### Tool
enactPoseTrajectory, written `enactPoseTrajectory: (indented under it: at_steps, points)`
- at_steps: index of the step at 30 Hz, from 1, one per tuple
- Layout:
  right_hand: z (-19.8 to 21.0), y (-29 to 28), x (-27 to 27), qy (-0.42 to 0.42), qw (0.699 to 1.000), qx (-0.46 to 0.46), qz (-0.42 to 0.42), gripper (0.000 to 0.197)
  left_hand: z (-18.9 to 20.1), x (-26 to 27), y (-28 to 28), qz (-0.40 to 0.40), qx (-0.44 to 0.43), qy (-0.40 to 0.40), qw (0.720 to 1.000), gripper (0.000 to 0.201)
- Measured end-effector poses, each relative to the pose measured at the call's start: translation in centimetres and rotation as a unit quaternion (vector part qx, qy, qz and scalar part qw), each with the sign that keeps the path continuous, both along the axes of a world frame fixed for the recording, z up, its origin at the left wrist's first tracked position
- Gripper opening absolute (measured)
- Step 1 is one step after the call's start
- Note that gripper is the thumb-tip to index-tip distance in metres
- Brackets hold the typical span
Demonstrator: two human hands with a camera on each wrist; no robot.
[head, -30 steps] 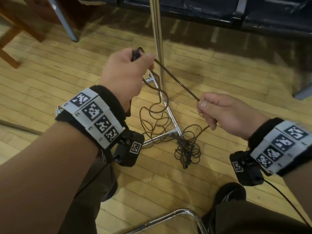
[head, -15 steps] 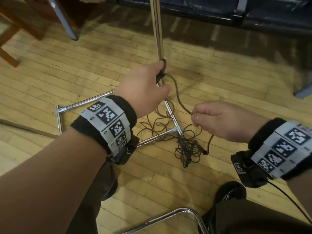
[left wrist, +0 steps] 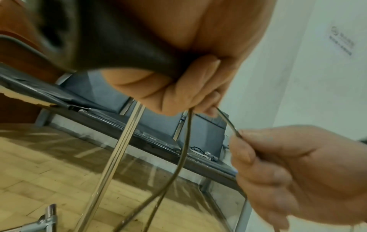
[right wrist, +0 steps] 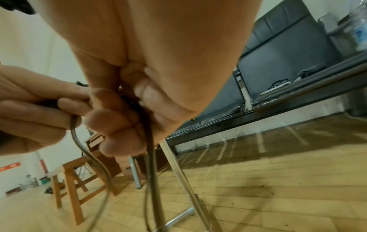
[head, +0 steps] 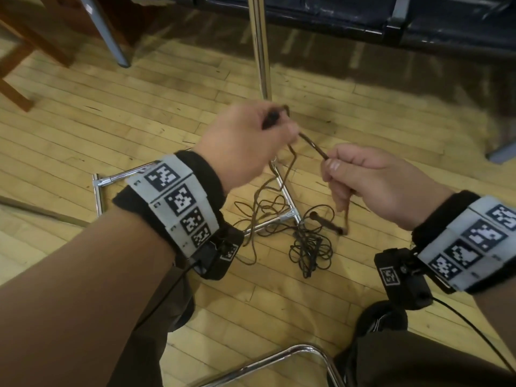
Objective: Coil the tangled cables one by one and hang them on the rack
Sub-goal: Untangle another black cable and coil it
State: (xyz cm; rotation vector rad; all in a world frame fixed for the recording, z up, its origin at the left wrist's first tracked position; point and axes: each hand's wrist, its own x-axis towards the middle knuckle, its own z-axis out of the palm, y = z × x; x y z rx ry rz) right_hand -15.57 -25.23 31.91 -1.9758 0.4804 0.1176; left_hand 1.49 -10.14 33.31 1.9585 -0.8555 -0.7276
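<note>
Two hands work one brown cable (head: pixel 312 143) above a wooden floor (head: pixel 111 129). The left hand (head: pixel 245 143), lifted since half a second ago, clenches gathered cable; the right hand (head: pixel 371 177) pinches the taut stretch beside it. Another loop is probably forming. More cable lies tangled around the chrome rack base (head: pixel 287 196) below.
</note>
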Motion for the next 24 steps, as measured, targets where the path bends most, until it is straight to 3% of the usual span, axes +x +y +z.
enactPoseTrajectory:
  at_steps: [4, 7, 13, 18, 22, 24]
  points:
    - [-1.3, -1.0, -1.0, 0.066, 0.995, -0.068, 0.006, 0.036, 0.7, 2.8, 1.0, 0.199, -0.073, 0.070, 0.975, 0.012]
    - [-1.5, -1.1, -1.1, 0.075, 0.993, -0.094, -0.003, 0.037, 0.0, 3.3, 1.4, 0.226, -0.045, 0.024, 0.973, 0.010]
    - [-1.0, -0.3, -0.2, 0.071, 0.993, -0.088, -0.037, 0.029, -0.4, 1.9, 0.7, 0.165, -0.040, 0.006, 0.985, 0.021]
    - [-0.4, 0.4, 0.0, 0.078, 0.993, -0.080, -0.026, 0.025, -0.6, -0.5, 0.4, -0.021, 0.021, 0.041, 0.999, 0.012]
    - [-0.2, 0.9, 0.2, 0.024, 0.994, -0.017, -0.109, 0.019, -0.9, -2.0, 0.1, -0.117, 0.083, 0.019, 0.989, 0.005]
    - [0.1, 1.3, 0.3, 0.002, 0.985, 0.062, -0.162, 0.019, -0.9, -2.7, -0.1, -0.156, 0.107, -0.016, 0.982, 0.011]
